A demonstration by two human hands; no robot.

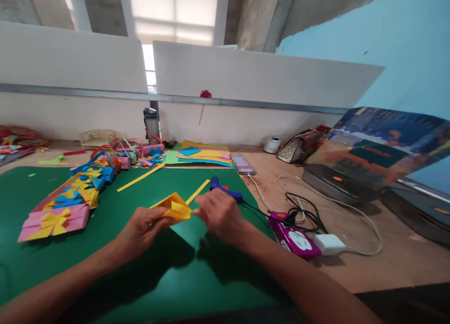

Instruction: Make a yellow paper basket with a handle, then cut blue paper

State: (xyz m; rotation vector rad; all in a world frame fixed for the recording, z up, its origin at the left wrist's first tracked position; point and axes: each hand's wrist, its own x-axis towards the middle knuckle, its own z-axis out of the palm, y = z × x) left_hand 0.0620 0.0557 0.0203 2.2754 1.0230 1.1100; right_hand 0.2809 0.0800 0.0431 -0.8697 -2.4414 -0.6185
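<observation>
Several paper pieces [75, 192] with bows stand in a row on the left of the green mat [112, 211]. Right of them lies a yellow strip [140, 177]. Nearer, the left hand [142, 228] pinches a folded yellow paper [178, 210] above the mat's middle. At its right end is the right hand [221, 216], fingers bent and blurred; I cannot tell whether they grip it. Just behind that hand lies a blue glue gun [232, 193], and farther right a purple power strip [281, 230].
</observation>
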